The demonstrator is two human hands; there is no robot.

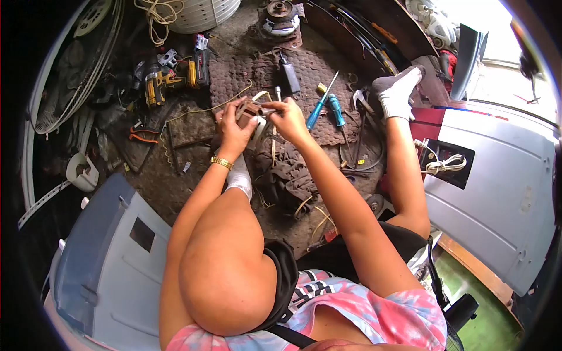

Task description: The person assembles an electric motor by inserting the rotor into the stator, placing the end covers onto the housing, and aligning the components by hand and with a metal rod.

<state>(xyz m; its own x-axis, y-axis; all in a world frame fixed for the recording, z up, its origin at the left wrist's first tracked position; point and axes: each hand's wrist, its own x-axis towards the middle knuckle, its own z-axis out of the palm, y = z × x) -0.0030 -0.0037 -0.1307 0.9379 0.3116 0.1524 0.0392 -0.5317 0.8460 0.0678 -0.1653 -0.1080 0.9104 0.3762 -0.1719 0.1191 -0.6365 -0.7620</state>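
Observation:
My left hand (pixel 233 130) is closed around a small blocky brown part (pixel 250 110) with white plastic on it; it looks like a small electric motor. Thumb and fingers of my right hand (pixel 288 121) are pinched at the part's right side, where a short greyish metal piece shows; what exactly they hold is hard to make out. A pale strap or flat cord hangs by the part. Just beyond stands a socket-like metal tool (pixel 278 93). To the right of my right hand lie a long blue screwdriver (pixel 319 108) and a second blue-handled screwdriver (pixel 336 111).
A yellow cordless drill (pixel 157 85) and orange-handled pliers (pixel 143 136) lie to the left. Ahead, a dark bottle (pixel 289 75) rests on a worn mat (pixel 234 76). Grey appliance panels (pixel 137 225) flank me, one with a coiled white cord (pixel 446 165). A white basket (pixel 202 14) stands far back.

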